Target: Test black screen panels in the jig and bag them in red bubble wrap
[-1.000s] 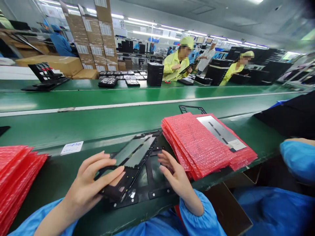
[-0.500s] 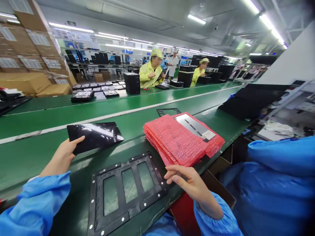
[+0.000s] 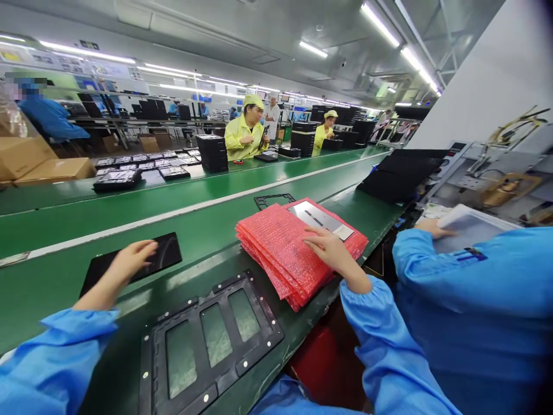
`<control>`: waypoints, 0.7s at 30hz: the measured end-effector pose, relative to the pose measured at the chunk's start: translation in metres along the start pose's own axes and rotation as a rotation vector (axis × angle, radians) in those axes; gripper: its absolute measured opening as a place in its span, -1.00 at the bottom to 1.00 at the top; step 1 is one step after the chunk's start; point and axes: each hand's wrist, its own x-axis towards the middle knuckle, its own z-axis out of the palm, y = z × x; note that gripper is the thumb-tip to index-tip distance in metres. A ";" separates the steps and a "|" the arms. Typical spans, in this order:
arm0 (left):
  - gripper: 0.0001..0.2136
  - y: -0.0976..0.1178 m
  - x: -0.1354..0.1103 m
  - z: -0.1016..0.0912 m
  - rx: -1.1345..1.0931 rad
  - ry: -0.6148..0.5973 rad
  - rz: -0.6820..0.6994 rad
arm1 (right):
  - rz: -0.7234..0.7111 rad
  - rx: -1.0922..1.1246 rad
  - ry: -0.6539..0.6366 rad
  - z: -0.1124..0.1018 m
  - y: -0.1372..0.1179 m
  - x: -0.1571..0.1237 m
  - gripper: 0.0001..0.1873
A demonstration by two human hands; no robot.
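My left hand (image 3: pixel 129 265) lies flat on a glossy black panel (image 3: pixel 166 251), which rests on the green conveyor belt (image 3: pixel 56 271). My right hand (image 3: pixel 328 248) has its fingers on a stack of red bubble-wrap bags (image 3: pixel 276 253), just beside a silver-grey sheet (image 3: pixel 319 220) lying on top. Nearer me, a black rectangular frame with three windows (image 3: pixel 211 346) lies on the belt between my hands, touched by neither. Its corners carry small white dots. Neither hand is gripping anything.
A second, smaller black frame (image 3: pixel 274 200) lies behind the red stack. Black sheets (image 3: pixel 400 176) are piled at the belt's right end. A co-worker's blue-sleeved arm (image 3: pixel 415 259) at right holds a white tray (image 3: pixel 470 230). Workers in yellow sit beyond a second belt.
The black panel now lies flat and farther from my left hand's earlier grip at its edge. My right hand has moved forward onto the red stack. The view has turned right, showing the co-worker's hand.
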 end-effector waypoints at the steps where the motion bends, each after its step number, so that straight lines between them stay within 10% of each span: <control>1: -0.43 0.007 -0.006 0.022 -0.050 -0.115 -0.032 | 0.013 -0.085 -0.025 0.004 0.006 0.007 -0.64; 6: -0.46 0.046 -0.049 0.132 -0.387 -0.691 -0.152 | 0.174 -0.289 -0.208 0.020 0.010 0.025 -0.10; 12: -0.61 0.075 -0.074 0.214 -0.844 -0.791 -0.115 | 0.161 -0.283 -0.189 0.026 0.003 0.030 -0.16; 16: -0.64 0.074 -0.084 0.230 -0.948 -0.736 -0.132 | 0.115 -0.213 -0.162 0.037 -0.015 0.027 -0.23; 21: -0.74 0.071 -0.107 0.193 -0.971 -0.652 -0.233 | 0.044 -0.046 -0.161 0.050 -0.045 0.015 -0.39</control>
